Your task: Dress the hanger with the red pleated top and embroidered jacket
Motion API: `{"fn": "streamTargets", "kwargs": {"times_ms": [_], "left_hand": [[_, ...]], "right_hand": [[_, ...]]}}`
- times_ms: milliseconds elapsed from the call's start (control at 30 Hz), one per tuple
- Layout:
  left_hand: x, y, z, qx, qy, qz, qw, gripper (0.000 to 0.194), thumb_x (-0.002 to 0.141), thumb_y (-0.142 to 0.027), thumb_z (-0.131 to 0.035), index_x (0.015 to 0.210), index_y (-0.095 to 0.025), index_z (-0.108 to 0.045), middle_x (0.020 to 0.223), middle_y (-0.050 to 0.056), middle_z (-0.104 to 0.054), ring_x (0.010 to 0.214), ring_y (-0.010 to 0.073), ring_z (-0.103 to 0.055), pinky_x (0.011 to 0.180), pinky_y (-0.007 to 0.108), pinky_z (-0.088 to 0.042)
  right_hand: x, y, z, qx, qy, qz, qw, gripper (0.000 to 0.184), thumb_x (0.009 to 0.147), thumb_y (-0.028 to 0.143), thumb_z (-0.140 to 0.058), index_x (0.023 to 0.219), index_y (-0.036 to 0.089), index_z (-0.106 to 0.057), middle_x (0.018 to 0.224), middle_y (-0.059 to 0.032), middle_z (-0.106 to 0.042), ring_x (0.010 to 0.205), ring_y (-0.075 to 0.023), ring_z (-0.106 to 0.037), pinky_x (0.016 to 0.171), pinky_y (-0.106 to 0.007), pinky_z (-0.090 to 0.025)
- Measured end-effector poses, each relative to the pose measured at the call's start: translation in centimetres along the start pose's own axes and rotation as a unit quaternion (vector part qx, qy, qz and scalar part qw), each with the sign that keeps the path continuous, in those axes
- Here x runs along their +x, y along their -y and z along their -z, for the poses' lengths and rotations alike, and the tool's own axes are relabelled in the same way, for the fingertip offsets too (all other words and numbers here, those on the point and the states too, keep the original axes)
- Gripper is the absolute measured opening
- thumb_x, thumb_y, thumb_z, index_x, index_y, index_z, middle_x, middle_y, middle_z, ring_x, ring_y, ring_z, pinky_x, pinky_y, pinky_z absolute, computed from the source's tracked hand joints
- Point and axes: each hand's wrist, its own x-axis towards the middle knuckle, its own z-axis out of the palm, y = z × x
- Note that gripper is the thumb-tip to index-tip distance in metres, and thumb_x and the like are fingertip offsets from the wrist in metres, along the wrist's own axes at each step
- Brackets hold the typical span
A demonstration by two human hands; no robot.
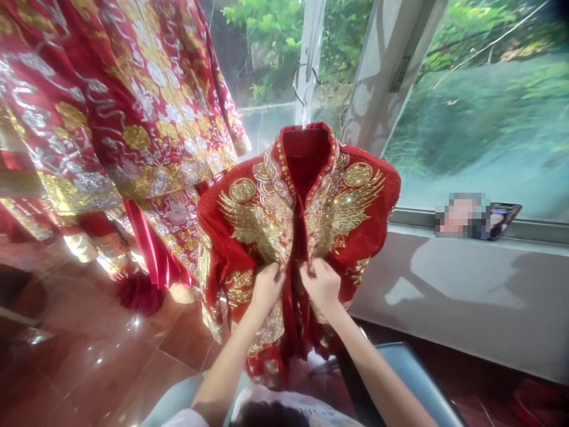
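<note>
A red jacket (pixel 368 196) with gold and silver embroidery hangs in front of me on a metal hanger (pixel 303 107). Its collar stands up, and the front is partly open from the neck down. My left hand (pixel 268 289) pinches the front edge on the left side at about chest height. On the opposite edge, my right hand (pixel 320 284) is closed in the same way. A narrow gap lies between the two hands, with dark red cloth showing inside. Both sets of fingertips are partly hidden by the backs of the hands.
More red garments (pixel 146 107) with gold and silver embroidery hang at the left. Behind the jacket are windows (pixel 480 148) and a sill where a phone (pixel 502 220) lies beside a blurred-out patch. Reddish tiles (pixel 111 367) cover the floor; a blue-grey seat (pixel 409 373) stands at lower right.
</note>
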Motion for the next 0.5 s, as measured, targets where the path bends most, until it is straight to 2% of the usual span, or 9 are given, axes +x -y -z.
{"fn": "streamTargets", "kwargs": {"times_ms": [100,133,167,233,300,400,467,500], "left_hand": [[-1.2,2.3,-0.5,0.037,-0.078,0.055,0.995,0.012,0.087,-0.016,-0.046,0.079,-0.019,-0.055,0.086,0.014,-0.066,0.086,0.0243,-0.066,0.079,0.035,-0.052],[-1.5,3.1,-0.7,0.051,-0.115,0.071,0.989,0.009,0.085,-0.016,-0.050,0.089,-0.016,-0.058,0.097,0.017,-0.066,0.095,0.0266,-0.066,0.083,0.038,-0.052],[-1.8,3.9,-0.9,0.069,-0.153,0.086,0.982,0.016,0.083,-0.015,-0.053,0.098,-0.014,-0.058,0.105,0.019,-0.064,0.101,0.0281,-0.065,0.085,0.039,-0.053],[-2.5,5.1,-1.1,0.100,-0.203,0.110,0.968,0.033,0.076,-0.011,-0.057,0.109,-0.012,-0.057,0.112,0.020,-0.063,0.103,0.0289,-0.065,0.083,0.038,-0.055],[-3.6,5.6,-0.9,0.097,-0.202,0.117,0.967,0.033,0.073,-0.006,-0.052,0.105,-0.013,-0.058,0.103,0.017,-0.066,0.092,0.0274,-0.067,0.076,0.036,-0.056],[-6.2,3.5,0.0,0.048,-0.172,0.091,0.980,0.028,0.071,-0.001,-0.041,0.085,-0.018,-0.057,0.074,0.009,-0.064,0.067,0.0220,-0.064,0.060,0.032,-0.053],[-8.2,0.4,0.5,0.010,-0.149,0.028,0.988,0.027,0.069,-0.001,-0.039,0.077,-0.020,-0.056,0.064,0.004,-0.059,0.059,0.0189,-0.061,0.056,0.029,-0.051],[-9.0,-1.3,0.6,-0.017,-0.138,-0.023,0.990,0.026,0.070,-0.004,-0.040,0.078,-0.021,-0.057,0.063,0.004,-0.059,0.060,0.0184,-0.061,0.059,0.029,-0.052]], "right_hand": [[-2.1,-1.3,-1.2,-0.049,-0.099,-0.053,0.992,0.014,0.085,0.023,-0.048,0.089,0.017,-0.060,0.088,-0.0158,-0.066,0.085,-0.0286,-0.063,0.077,-0.042,-0.052],[-2.8,-2.1,-1.6,-0.054,-0.122,-0.076,0.988,0.023,0.083,0.025,-0.049,0.100,0.014,-0.061,0.098,-0.0190,-0.066,0.093,-0.0307,-0.062,0.081,-0.044,-0.051],[-3.4,-2.9,-1.9,-0.055,-0.132,-0.100,0.985,0.032,0.083,0.026,-0.048,0.108,0.010,-0.059,0.106,-0.0218,-0.064,0.099,-0.0324,-0.060,0.084,-0.047,-0.050],[-4.5,-4.4,-2.2,-0.033,-0.113,-0.137,0.983,0.042,0.082,0.027,-0.042,0.114,0.006,-0.058,0.109,-0.0240,-0.063,0.099,-0.0330,-0.060,0.084,-0.048,-0.049],[-5.5,-5.3,-1.8,0.018,-0.077,-0.166,0.983,0.042,0.081,0.027,-0.037,0.109,0.006,-0.060,0.096,-0.0213,-0.066,0.087,-0.0296,-0.063,0.078,-0.043,-0.050],[-7.1,-4.1,0.4,0.120,-0.080,-0.189,0.971,0.027,0.078,0.027,-0.040,0.086,0.013,-0.061,0.065,-0.0090,-0.062,0.058,-0.0214,-0.056,0.059,-0.034,-0.046],[-8.1,-1.6,2.4,0.210,-0.068,-0.156,0.963,0.020,0.080,0.027,-0.043,0.072,0.018,-0.058,0.054,-0.0023,-0.054,0.048,-0.0165,-0.049,0.052,-0.029,-0.041],[-8.6,-0.2,3.2,0.263,-0.047,-0.134,0.954,0.021,0.082,0.027,-0.044,0.066,0.019,-0.057,0.051,-0.0007,-0.053,0.046,-0.0149,-0.047,0.051,-0.028,-0.040]]}}
